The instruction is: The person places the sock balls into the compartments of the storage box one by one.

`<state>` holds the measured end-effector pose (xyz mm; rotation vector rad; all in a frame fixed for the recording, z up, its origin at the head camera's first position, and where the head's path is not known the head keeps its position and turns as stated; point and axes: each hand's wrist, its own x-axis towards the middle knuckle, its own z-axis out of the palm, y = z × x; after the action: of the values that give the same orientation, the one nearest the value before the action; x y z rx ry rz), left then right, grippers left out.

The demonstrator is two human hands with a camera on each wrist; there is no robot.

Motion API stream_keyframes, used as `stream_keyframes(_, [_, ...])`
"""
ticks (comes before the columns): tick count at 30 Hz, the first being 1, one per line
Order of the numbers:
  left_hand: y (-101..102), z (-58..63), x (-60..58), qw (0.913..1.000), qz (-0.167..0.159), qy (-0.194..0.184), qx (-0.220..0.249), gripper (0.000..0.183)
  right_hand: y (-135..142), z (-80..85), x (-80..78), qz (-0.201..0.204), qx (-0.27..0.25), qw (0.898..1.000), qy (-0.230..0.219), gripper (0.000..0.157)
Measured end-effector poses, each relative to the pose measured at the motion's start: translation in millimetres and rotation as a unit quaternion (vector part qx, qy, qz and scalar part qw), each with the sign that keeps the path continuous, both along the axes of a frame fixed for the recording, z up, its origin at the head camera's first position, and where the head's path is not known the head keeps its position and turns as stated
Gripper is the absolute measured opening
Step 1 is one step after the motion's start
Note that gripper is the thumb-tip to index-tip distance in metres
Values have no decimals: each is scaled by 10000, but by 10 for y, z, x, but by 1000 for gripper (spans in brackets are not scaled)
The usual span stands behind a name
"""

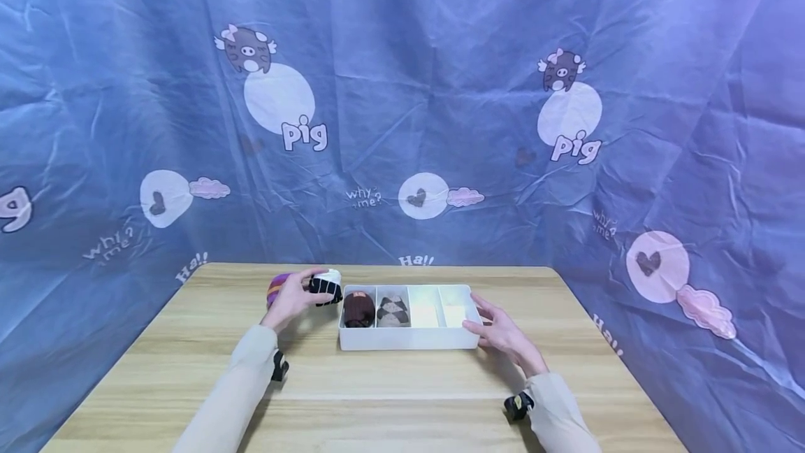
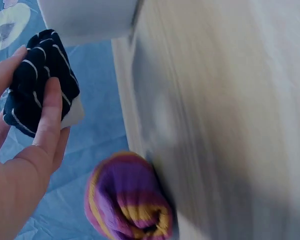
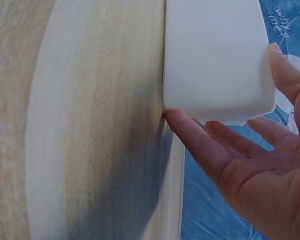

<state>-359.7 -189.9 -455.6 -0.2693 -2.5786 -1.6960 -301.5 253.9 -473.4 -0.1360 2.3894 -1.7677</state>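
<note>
Just left of a long white plastic box with four compartments [image 1: 409,339], the left hand [image 1: 295,299] pinches a rolled black sock with white stripes [image 1: 323,290]; a rolled purple-and-orange striped sock [image 1: 274,288] lies farther left. The right hand [image 1: 503,333] grips the box's right end.

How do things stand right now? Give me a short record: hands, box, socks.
Container: white four-compartment box on wooden table
Contents, from left: rolled brown sock, then rolled argyle sock
Left hand: pinches rolled black sock with white stripes
Right hand: holds the box's right end
On table, left of box: rolled purple-and-orange sock
</note>
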Motion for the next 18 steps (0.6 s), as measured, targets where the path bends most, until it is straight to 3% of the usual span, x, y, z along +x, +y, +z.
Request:
stream_keyframes(12, [223, 124, -22, 9977, -20, 506, 449, 68, 5, 8, -9, 24, 23, 10000, 24, 82])
stream_keyframes(18, [407, 156, -3, 9959, -31, 813, 384, 65, 6, 12, -9, 44, 34, 10000, 11, 81])
